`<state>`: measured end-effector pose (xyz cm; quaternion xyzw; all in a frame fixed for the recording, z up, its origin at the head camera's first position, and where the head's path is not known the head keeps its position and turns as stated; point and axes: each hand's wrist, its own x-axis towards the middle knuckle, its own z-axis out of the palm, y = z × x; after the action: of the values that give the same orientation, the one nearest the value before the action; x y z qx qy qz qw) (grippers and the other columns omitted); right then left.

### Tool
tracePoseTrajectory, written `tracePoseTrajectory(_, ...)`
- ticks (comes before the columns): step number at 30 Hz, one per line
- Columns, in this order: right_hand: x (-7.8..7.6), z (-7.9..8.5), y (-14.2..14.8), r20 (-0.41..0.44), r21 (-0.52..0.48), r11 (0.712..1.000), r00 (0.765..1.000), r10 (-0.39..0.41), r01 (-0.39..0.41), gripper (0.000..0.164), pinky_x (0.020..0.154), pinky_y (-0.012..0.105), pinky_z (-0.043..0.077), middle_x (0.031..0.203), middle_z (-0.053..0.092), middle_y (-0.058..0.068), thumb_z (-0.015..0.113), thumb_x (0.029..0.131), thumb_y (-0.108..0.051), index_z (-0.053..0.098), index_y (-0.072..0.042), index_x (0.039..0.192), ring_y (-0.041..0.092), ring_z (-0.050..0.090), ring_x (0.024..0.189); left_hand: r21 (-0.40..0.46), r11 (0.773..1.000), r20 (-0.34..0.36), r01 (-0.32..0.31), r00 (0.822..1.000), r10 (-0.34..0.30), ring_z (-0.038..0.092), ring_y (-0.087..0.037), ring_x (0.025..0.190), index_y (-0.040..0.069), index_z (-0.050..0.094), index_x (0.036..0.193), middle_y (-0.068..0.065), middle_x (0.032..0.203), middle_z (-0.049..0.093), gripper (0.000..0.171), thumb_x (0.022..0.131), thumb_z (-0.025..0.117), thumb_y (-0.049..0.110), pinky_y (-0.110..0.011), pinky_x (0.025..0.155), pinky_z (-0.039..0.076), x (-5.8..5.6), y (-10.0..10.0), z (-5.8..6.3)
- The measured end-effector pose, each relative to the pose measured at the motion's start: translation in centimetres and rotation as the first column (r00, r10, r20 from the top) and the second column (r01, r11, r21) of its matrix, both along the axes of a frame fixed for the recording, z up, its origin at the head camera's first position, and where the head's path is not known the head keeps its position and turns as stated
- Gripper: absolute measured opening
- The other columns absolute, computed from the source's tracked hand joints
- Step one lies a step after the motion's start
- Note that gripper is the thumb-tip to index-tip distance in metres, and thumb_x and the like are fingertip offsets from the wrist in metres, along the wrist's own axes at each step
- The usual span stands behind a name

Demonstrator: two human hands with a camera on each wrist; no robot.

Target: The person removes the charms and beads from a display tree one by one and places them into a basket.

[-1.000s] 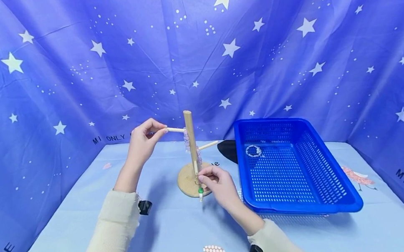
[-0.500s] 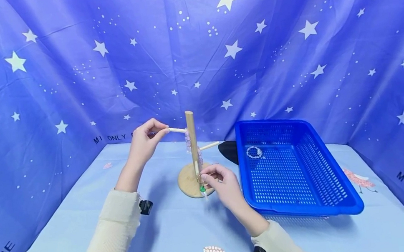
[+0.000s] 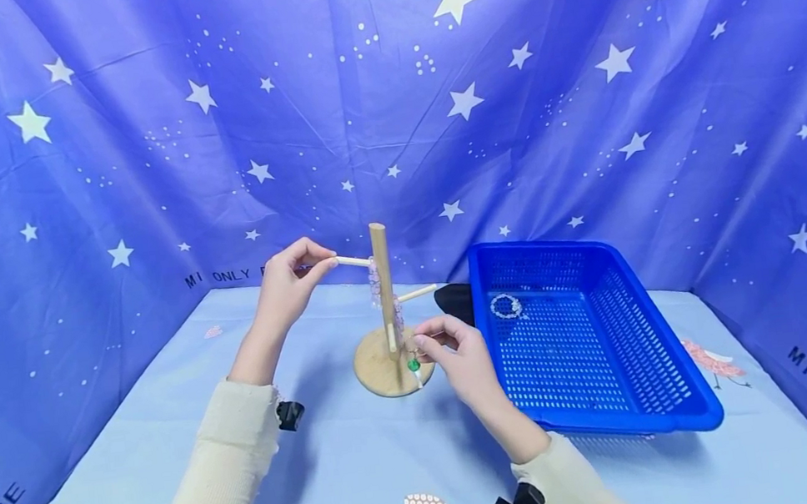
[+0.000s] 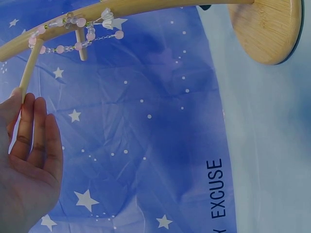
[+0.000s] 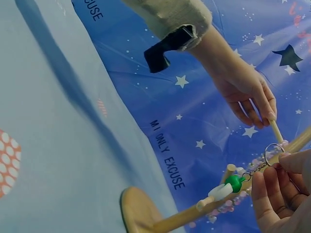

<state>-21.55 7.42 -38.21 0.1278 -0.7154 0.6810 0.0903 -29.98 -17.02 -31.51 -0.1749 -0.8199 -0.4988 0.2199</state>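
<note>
Keyring shifts toward 2 o'clock, clear of near peg.
Right fingers pinch it; left fingers grip upper peg.

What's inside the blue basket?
In the head view, a pale beaded bracelet lies toward the far left of the blue basket. Its near rim hides that wall's inner face, with anything tight against it.

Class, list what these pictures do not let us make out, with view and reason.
Head view: the bead count of the bracelet in the blue basket; too small.
Head view: the tip of the upper peg; covered by the left hand.
Left wrist view: the top end of the wooden post; cut off by the left edge.
Right wrist view: part of the right hand; cut off by the right edge.
</note>
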Motion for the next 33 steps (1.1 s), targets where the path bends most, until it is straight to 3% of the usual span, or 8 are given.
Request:
tracePoseTrajectory(6, -0.3, 0.9, 0.8, 0.005, -0.014, 1.0, 1.0, -0.017, 0.017, 0.012, 0.074, 0.027, 0.061, 0.095, 0.068, 0.022, 0.064, 0.094, -0.001, 0.066, 0.009, 0.102, 0.007, 0.067, 0.075, 0.0, 1.0, 0.004, 0.002, 1.0, -0.002, 0.056, -0.009, 0.072, 0.003, 0.071, 0.099, -0.016, 0.098, 0.075, 0.015, 0.094, 0.07, 0.018, -0.018, 0.06, 0.044, 0.0, -0.1, 0.1)
tracePoseTrajectory(18, -1.3, 2.7, 2.8, -0.012, -0.098, 0.991, 0.996, -0.089, 0.087, 0.015, 0.071, 0.023, 0.061, 0.086, 0.068, -0.002, 0.063, 0.093, 0.004, 0.063, 0.014, 0.105, 0.007, 0.066, 0.073, 0.004, 1.0, 0.003, 0.01, 1.0, -0.01, 0.059, -0.007, 0.075, 0.002, 0.07, 0.098, -0.017, 0.099, 0.075, 0.014, 0.094, 0.07, 0.016, -0.016, 0.062, 0.047, 0.1, -0.1, 0.2)
tracePoseTrajectory(25, -1.9, 3.2, 4.3, -0.016, -0.094, 0.985, 0.989, -0.147, 0.144, 0.016, 0.071, 0.022, 0.06, 0.089, 0.067, -0.001, 0.063, 0.095, 0.002, 0.063, 0.011, 0.108, 0.007, 0.066, 0.075, -0.002, 1.0, -0.002, 0.007, 1.0, -0.007, 0.061, -0.013, 0.077, 0.002, 0.07, 0.098, -0.017, 0.098, 0.075, 0.014, 0.094, 0.07, 0.016, -0.016, 0.062, 0.047, 0.0, 0.0, 0.1)
tracePoseTrajectory(33, -2.4, 3.6, 6.3, -0.025, -0.057, 0.978, 0.979, -0.2, 0.198, 0.016, 0.074, 0.023, 0.06, 0.088, 0.068, -0.004, 0.063, 0.096, -0.003, 0.064, 0.006, 0.11, 0.006, 0.066, 0.079, -0.003, 1.0, -0.005, 0.004, 1.0, -0.004, 0.059, -0.005, 0.074, 0.002, 0.07, 0.097, -0.017, 0.096, 0.075, 0.012, 0.093, 0.07, 0.014, -0.015, 0.062, 0.047, 0.1, -0.1, 0.3)
